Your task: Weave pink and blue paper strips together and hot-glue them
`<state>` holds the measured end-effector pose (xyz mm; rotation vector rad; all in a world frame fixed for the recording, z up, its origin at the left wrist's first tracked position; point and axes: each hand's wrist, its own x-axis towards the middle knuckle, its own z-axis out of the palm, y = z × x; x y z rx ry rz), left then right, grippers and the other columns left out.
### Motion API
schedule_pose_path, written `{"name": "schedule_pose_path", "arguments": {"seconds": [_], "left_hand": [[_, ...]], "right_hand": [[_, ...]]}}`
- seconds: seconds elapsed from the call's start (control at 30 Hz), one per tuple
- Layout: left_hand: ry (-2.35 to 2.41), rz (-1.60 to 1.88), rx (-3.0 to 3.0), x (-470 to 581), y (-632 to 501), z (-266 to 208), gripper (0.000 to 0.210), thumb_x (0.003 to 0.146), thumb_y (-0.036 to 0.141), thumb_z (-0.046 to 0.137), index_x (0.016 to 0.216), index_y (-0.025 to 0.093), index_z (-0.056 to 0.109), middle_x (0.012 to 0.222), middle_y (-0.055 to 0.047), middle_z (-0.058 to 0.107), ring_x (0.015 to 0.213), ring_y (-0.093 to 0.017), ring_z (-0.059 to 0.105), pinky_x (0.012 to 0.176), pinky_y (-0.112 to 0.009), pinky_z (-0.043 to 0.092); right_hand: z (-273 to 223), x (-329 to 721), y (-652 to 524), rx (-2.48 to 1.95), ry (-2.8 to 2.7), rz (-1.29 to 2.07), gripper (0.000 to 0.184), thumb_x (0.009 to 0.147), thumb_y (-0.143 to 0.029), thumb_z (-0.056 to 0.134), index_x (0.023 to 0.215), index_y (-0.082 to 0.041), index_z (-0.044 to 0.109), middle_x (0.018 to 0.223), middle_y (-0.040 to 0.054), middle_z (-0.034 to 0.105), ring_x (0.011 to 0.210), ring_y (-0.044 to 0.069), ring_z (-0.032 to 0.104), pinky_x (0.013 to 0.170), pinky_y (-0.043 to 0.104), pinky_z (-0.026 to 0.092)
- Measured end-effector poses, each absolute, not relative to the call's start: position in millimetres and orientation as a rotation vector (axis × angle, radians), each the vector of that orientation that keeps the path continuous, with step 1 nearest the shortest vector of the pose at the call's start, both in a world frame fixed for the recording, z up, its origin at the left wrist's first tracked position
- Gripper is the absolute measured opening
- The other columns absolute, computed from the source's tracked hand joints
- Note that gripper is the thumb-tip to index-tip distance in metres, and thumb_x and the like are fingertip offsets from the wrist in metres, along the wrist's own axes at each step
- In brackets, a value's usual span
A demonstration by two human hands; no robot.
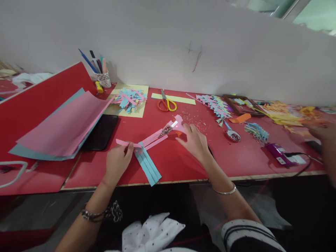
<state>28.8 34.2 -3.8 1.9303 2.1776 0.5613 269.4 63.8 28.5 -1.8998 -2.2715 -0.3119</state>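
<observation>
My left hand (119, 162) pinches a narrow pink paper strip (123, 142) between thumb and fingers. Its far end meets pink and blue folded strips on the table. The blue strips (148, 164) point down towards the table's front edge; another pink strip (160, 140) runs up to the right. A pink glue gun (179, 122) lies there, its dirty nozzle (165, 130) over the pink paper. Close against the gun's handle end is my right hand (194, 141), thumb and fingers apart; whether the fingertips touch the gun is hard to see.
Scissors (167, 104) lie behind the glue gun. Cut paper pieces (131, 99) are heaped on a yellow sheet (139, 113). Pink sheets (65, 122) and a black phone (101, 133) lie left. Right are a paper garland (215, 105), a purple power strip (280, 154) and another person's arm (329, 143).
</observation>
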Motion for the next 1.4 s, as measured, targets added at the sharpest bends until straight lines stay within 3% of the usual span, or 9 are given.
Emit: {"name": "schedule_pose_path", "arguments": {"seconds": [0.37, 0.7, 1.23, 1.4], "left_hand": [[2.196, 0.543, 1.928, 28.3, 34.5, -6.3, 0.046, 0.079, 0.037, 0.026, 0.063, 0.014, 0.063, 0.061, -0.012, 0.064, 0.057, -0.02, 0.058, 0.049, -0.026, 0.032], [2.184, 0.556, 1.912, 28.9, 33.9, -3.9, 0.047, 0.078, 0.038, 0.025, 0.061, 0.014, 0.062, 0.06, -0.013, 0.063, 0.057, -0.021, 0.058, 0.049, -0.026, 0.032], [2.188, 0.545, 1.936, 29.1, 34.3, -3.3, 0.047, 0.077, 0.037, 0.025, 0.063, 0.013, 0.063, 0.061, -0.013, 0.064, 0.058, -0.021, 0.058, 0.049, -0.026, 0.032], [2.195, 0.55, 1.964, 28.5, 34.9, -5.0, 0.047, 0.078, 0.037, 0.025, 0.061, 0.013, 0.062, 0.06, -0.012, 0.063, 0.056, -0.021, 0.058, 0.048, -0.026, 0.032]], "right_hand": [[29.6, 265.6, 67.7, -1.956, -2.297, -0.296, 0.03, 0.085, -0.026, 0.041, 0.112, -0.015, 0.048, 0.102, 0.012, 0.056, 0.086, 0.019, 0.056, 0.057, 0.024, 0.04], [29.7, 268.0, 70.5, -2.016, -2.302, -0.274, 0.03, 0.086, -0.02, 0.04, 0.115, -0.015, 0.046, 0.105, 0.0116, 0.056, 0.09, 0.019, 0.055, 0.058, 0.024, 0.04], [30.4, 282.2, 75.6, -2.116, -2.193, -0.285, 0.033, 0.087, -0.022, 0.037, 0.119, -0.015, 0.041, 0.105, 0.0128, 0.055, 0.094, 0.022, 0.054, 0.06, 0.026, 0.041], [31.4, 304.4, 83.3, -2.307, -1.945, -0.283, 0.036, 0.085, -0.032, 0.041, 0.114, -0.01, 0.044, 0.107, 0.0161, 0.055, 0.094, 0.024, 0.054, 0.065, 0.03, 0.042]]}}
